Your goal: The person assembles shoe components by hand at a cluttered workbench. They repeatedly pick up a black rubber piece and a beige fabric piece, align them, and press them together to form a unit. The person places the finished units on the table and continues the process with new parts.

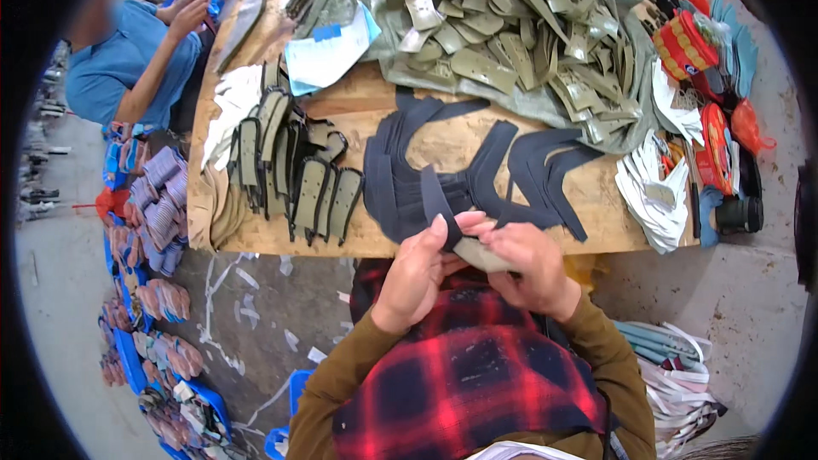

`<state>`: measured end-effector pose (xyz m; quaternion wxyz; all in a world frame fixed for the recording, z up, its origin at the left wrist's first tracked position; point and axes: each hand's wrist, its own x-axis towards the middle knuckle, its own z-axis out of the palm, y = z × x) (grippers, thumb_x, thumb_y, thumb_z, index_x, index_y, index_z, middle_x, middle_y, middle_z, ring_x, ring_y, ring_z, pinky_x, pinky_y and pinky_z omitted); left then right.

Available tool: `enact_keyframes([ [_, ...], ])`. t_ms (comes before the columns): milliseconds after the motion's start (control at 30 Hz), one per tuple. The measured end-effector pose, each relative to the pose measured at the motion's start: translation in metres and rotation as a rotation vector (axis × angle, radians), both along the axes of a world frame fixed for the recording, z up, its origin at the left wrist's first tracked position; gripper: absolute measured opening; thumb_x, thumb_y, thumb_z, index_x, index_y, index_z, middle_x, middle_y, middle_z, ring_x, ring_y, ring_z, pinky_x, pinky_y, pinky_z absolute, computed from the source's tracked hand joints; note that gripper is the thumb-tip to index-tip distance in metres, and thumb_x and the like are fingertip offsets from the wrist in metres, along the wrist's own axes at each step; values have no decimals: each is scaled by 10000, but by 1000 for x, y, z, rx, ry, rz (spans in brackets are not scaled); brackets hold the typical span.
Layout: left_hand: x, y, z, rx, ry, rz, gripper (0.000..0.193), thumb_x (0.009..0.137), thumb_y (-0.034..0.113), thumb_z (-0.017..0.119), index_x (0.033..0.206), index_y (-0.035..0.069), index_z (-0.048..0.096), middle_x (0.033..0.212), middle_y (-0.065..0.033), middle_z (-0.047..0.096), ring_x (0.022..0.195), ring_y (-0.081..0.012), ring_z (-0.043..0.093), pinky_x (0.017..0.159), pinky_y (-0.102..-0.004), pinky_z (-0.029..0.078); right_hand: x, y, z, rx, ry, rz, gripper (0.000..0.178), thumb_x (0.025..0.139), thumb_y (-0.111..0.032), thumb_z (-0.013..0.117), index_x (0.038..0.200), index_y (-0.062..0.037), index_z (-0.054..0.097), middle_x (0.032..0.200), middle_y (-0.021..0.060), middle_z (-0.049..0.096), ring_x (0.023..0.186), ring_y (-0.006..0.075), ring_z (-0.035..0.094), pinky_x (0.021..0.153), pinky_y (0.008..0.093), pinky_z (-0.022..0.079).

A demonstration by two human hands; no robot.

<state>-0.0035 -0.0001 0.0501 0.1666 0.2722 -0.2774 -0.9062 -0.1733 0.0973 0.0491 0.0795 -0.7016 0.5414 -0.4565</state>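
Note:
My left hand [415, 273] and my right hand [530, 264] meet at the near edge of the wooden table [383, 111]. Together they hold a dark curved cut piece [436, 198] laid against a pale tan piece [479, 253]. The left thumb presses on the dark piece; the right fingers pinch the tan one. Just beyond them lies a fanned stack of dark curved pieces [477, 172]. A red and black checked cloth [477, 375] covers my lap below both hands.
Olive cut pieces [511, 34] are heaped at the back. Olive and black padded parts [294, 166] lie left. White pieces [652, 192] and red items [694, 55] sit right. A person in blue [128, 55] works at the far left corner. Stacked shoe parts [153, 230] line the floor.

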Motion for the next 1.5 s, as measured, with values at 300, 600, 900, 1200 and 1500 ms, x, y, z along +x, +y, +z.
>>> enact_keyframes([
  [300, 9, -13, 27, -1043, -500, 61, 229, 998, 81, 538, 980, -99, 679, 892, -108, 735, 800, -119, 683, 710, -259, 565, 6, 4, 18, -34, 274, -47, 312, 758, -54, 666, 1049, -21, 556, 1011, 158, 623, 814, 276, 645, 803, 416, 553],
  [600, 10, 0, 46, -1347, -493, 136, 138, 940, 15, 586, 1021, -37, 685, 870, -108, 730, 701, -135, 674, 639, -253, 528, 13, 2, 11, 38, 351, -96, 313, 774, -124, 645, 1046, -5, 545, 972, 152, 595, 836, 276, 626, 822, 389, 536],
  [900, 14, 3, 52, -1340, -493, 106, 140, 942, -1, 577, 1057, -32, 652, 928, -139, 729, 770, -235, 723, 677, -301, 553, 19, 1, 2, 48, 260, -119, 288, 752, -89, 627, 1009, 2, 534, 865, 125, 533, 714, 256, 566, 658, 349, 487],
  [1200, 12, 6, 42, -1300, -534, 169, 217, 1004, 52, 481, 1043, -38, 674, 904, -107, 739, 732, -114, 676, 678, -248, 524, 27, 0, 1, 93, 230, -154, 245, 756, -63, 612, 978, 1, 529, 785, 95, 467, 645, 233, 517, 597, 346, 451],
  [1500, 14, -4, 38, -1117, -498, -48, 284, 1030, 110, 442, 1110, -60, 655, 1005, -123, 725, 861, -155, 689, 784, -277, 533, 27, 3, -4, 255, 283, -160, 196, 758, -49, 611, 912, -20, 494, 766, 124, 497, 640, 268, 554, 592, 367, 455],
])
